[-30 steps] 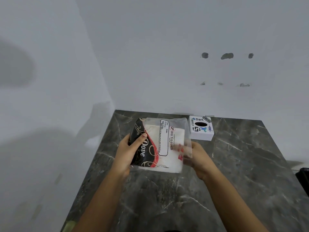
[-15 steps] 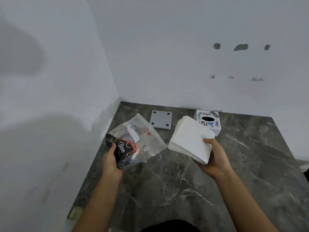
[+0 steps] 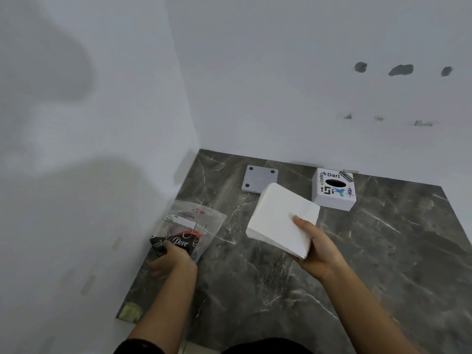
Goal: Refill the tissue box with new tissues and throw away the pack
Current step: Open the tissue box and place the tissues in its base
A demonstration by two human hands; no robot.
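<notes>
My left hand [image 3: 170, 259] grips the bottom corner of an empty clear plastic tissue pack [image 3: 189, 227] with black and red "Dove" print, low at the table's left edge by the wall. A thick white stack of tissues [image 3: 281, 221] is held tilted above the table's middle by my right hand [image 3: 316, 249], thumb on top. The white tissue box [image 3: 332, 198], covered in stickers with a dark oval slot on top, stands at the back right of the stack. Behind the stack a grey square plate [image 3: 258, 178] with corner dots lies flat; it looks like the box's base.
The dark grey marble table [image 3: 370, 264] fits into a corner between a white wall on the left and one at the back. A small yellowish patch [image 3: 131, 311] sits at the table's front left corner.
The tissue stack came out of the pack: my right hand now holds it alone, and my left hand has lowered the empty pack to the left edge of the table.
</notes>
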